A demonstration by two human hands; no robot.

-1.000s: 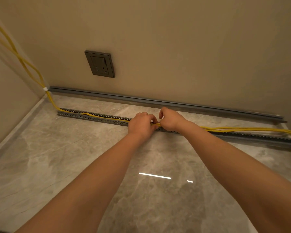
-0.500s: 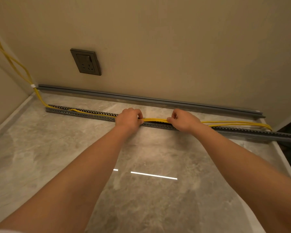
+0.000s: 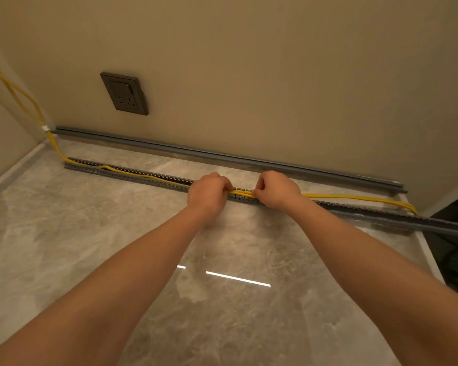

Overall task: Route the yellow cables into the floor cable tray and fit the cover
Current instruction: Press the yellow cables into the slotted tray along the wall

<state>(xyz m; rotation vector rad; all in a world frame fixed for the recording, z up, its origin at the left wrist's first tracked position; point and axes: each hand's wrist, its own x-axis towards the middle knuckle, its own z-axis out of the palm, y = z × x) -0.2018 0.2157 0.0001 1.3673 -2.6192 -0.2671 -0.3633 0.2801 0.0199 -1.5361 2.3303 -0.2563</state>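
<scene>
Now | both arms outstretched; left hand (image 3: 209, 194), right hand (image 3: 276, 190) fingers clamped on yellow cables (image 3: 242, 192) over tray (image 3: 132, 176)

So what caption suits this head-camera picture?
Both hands, left and right, press yellow cables into the slotted floor tray.

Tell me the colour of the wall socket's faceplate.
Dark grey-brown wall socket, clearest in the head view.
</scene>
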